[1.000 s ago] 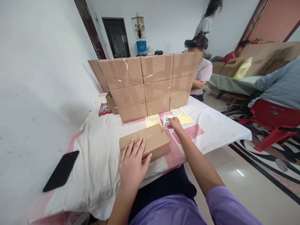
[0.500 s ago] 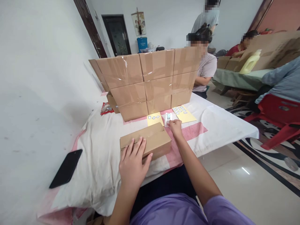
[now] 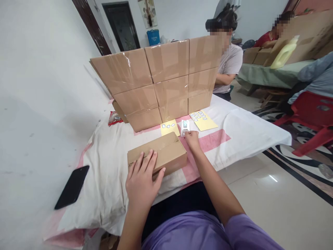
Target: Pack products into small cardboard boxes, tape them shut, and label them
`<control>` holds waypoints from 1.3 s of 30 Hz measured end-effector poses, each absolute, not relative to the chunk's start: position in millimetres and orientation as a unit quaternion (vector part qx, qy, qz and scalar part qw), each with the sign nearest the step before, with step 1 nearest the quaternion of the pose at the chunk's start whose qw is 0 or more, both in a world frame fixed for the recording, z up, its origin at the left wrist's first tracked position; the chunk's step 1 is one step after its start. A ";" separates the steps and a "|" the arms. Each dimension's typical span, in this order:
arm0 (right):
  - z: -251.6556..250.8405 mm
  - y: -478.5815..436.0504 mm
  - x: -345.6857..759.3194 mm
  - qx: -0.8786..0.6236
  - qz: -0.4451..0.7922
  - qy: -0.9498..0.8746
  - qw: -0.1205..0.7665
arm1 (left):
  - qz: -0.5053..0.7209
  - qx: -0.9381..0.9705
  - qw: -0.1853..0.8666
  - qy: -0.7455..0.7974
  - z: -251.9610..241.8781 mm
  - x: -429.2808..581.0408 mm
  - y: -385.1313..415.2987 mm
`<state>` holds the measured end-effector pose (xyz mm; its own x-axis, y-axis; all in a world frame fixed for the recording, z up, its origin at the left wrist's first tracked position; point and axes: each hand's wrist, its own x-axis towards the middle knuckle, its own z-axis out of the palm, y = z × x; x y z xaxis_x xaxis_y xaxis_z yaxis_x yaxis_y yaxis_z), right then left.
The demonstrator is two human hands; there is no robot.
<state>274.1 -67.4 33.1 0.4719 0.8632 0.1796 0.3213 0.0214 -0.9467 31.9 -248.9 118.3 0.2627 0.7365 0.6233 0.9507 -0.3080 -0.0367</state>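
Note:
My left hand lies flat with fingers spread on the near end of a brown cardboard box on the cloth-covered table. My right hand reaches past the box's far right corner, its fingers curled and pinched on the near edge of a small white sheet with a blue-green label. Two yellow sticker sheets lie either side of that white sheet, one of them to its left.
A wall of taped cardboard boxes stands at the table's far side. A black phone lies at the near left, a red packet by the boxes. Other people sit beyond; a red chair stands right.
My right hand drew back from the yellow sheet toward me and now pinches the small white sheet. The left hand stays on the box. The view tilted down slightly.

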 end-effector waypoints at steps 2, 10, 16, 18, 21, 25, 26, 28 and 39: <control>34.7 -68.7 273.0 -0.664 0.247 -0.436 0.555 | -0.256 -0.768 0.208 -0.550 118.0 31.7 -248.7; 42.7 -73.0 270.0 -0.666 0.276 -0.410 0.559 | -0.262 -0.765 0.210 -0.550 118.5 32.0 -249.1; 48.7 -79.4 266.8 -0.659 0.315 -0.388 0.562 | -0.271 -0.762 0.201 -0.553 117.8 32.6 -247.9; 50.6 -81.5 265.5 -0.656 0.331 -0.379 0.562 | -0.272 -0.761 0.200 -0.554 117.8 32.7 -248.2; 54.1 -83.8 263.7 -0.650 0.350 -0.368 0.566 | -0.277 -0.760 0.198 -0.554 117.7 33.2 -248.5; 57.1 -84.6 261.1 -0.643 0.345 -0.369 0.576 | -0.280 -0.758 0.194 -0.557 117.6 34.0 -248.7; 57.0 -84.2 260.6 -0.643 0.340 -0.370 0.578 | -0.280 -0.757 0.193 -0.558 117.7 34.2 -248.9; 55.4 -82.7 260.2 -0.646 0.332 -0.371 0.579 | -0.280 -0.755 0.193 -0.560 118.2 34.7 -249.3; 46.6 -77.1 261.9 -0.653 0.365 -0.361 0.556 | -0.282 -0.753 0.202 -0.559 118.8 36.5 -249.0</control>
